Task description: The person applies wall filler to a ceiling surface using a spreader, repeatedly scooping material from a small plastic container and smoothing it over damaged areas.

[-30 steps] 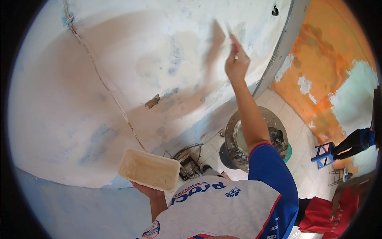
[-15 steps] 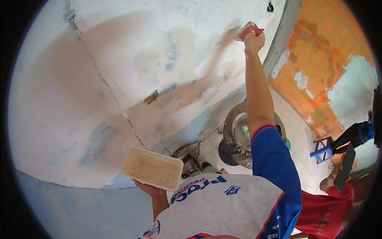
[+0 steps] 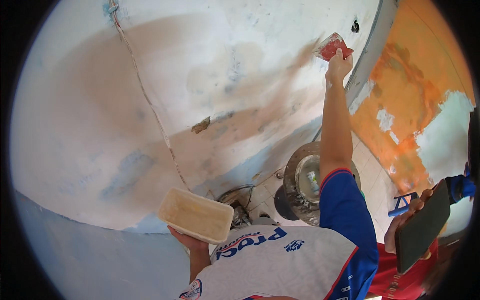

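Note:
My right hand (image 3: 339, 61) is raised high and grips a red putty scraper (image 3: 330, 46), its blade pressed against the patchy white and tan wall (image 3: 200, 85) near a grey door frame (image 3: 367, 55). My left hand (image 3: 187, 240) holds a cream rectangular tub (image 3: 196, 215) from below, at waist height in front of my white and blue shirt. The tub's inside is smeared with pale filler.
A cable (image 3: 145, 95) runs down the wall to the floor. A dirty round bucket (image 3: 305, 182) stands on the tiled floor by my right arm. Another person's hand (image 3: 405, 220) holds a dark flat slab (image 3: 422, 225) at the lower right. An orange wall (image 3: 410, 100) lies beyond the frame.
My right hand has swept the scraper up and to the right along the wall toward the door frame. The other person's hand with the dark slab has come into view at the right.

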The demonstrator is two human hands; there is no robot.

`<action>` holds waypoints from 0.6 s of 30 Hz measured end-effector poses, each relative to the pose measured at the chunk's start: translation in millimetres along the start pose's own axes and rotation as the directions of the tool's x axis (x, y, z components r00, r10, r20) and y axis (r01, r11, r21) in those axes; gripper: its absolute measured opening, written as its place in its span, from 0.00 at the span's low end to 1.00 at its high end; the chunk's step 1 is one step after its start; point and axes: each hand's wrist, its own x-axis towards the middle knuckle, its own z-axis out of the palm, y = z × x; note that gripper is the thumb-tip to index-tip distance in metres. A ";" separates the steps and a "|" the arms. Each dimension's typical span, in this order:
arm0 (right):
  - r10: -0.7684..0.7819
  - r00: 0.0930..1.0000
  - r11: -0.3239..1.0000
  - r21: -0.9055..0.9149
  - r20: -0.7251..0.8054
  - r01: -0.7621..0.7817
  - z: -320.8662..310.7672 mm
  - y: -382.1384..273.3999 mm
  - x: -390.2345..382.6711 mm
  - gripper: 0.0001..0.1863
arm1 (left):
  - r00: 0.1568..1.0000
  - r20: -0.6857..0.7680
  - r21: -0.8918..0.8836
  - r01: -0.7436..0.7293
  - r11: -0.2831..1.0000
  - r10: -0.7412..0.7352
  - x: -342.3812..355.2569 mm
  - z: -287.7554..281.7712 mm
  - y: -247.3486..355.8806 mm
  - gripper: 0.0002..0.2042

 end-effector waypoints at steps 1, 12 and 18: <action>-0.031 0.999 0.999 0.034 0.017 0.030 -1.5 3.4 0.2 0.09 | 1.000 -0.013 -0.023 0.006 1.000 -0.006 0.1 4.2 -2.9 0.37; -0.380 0.906 0.901 -0.147 0.185 0.408 28.6 9.7 -58.6 0.20 | 0.999 0.021 -0.036 -0.038 0.999 0.039 12.9 29.2 -36.1 0.36; -0.599 0.695 0.751 -0.021 0.398 0.660 21.1 -36.4 -135.7 0.23 | 1.000 0.000 0.000 -0.029 1.000 0.029 17.1 49.7 -57.7 0.35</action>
